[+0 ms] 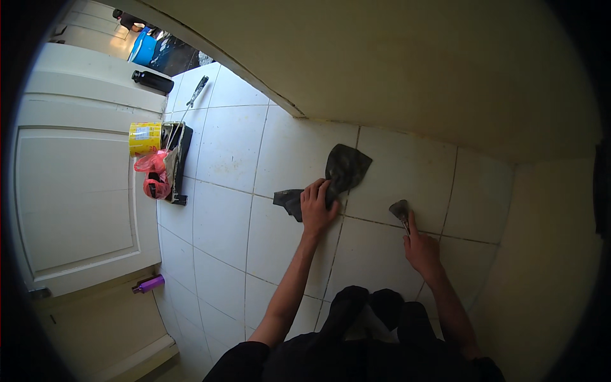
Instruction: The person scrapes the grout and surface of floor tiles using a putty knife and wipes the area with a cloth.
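Observation:
My left hand (317, 209) presses down on a crumpled dark grey cloth (348, 167) on the white tiled floor, its fingers curled over the middle. One end of the cloth spreads beyond my fingertips, and another flap sticks out to the left. To the right, my right hand (421, 249) is closed round the handle of a small putty knife (400, 210). Its fan-shaped, dark-stained blade points forward, and the index finger lies along it. The blade is just above or on the tile; I cannot tell which.
A black paint tray (183, 162) with a yellow tub (145, 139) and red plastic bag (154, 172) stands by the white door (83, 191). A long-handled roller (198, 91), black bottle (153, 81) and purple bottle (149, 284) lie nearby. Walls (407, 76) bound the front and right.

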Motion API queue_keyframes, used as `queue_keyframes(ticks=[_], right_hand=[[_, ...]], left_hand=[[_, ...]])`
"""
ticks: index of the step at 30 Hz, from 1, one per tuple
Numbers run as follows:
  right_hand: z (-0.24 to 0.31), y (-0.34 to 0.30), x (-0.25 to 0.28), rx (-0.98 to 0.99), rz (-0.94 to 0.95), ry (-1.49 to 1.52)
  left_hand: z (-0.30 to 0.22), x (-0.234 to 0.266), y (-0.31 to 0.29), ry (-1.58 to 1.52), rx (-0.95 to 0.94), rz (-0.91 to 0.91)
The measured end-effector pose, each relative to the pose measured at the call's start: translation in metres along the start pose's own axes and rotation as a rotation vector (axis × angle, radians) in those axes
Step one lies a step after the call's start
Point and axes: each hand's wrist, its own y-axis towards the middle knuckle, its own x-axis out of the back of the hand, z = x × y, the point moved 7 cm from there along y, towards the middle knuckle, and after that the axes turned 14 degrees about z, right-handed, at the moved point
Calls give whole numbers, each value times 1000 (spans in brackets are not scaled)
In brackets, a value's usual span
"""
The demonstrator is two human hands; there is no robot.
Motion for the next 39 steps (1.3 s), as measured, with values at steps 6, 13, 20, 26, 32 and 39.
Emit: queue_keyframes(ticks=[6,13,20,26,32,39], right_hand=[[-18,18,-30,237,-377,185],[-28,6,-30,398,-630,377],[-27,6,-28,414,-643,328],[-31,10,-36,405,-605,344],[-29,7,-29,447,-648,358],[-29,8,-30,432,-601,365]], left_hand=[[0,2,-1,6,5,2],[-3,0,0,12,17,43],[-1,-3,1,36,48,63],[0,-5,2,52,38,65],[-1,-4,3,58,45,72],[2,-6,0,53,40,68]])
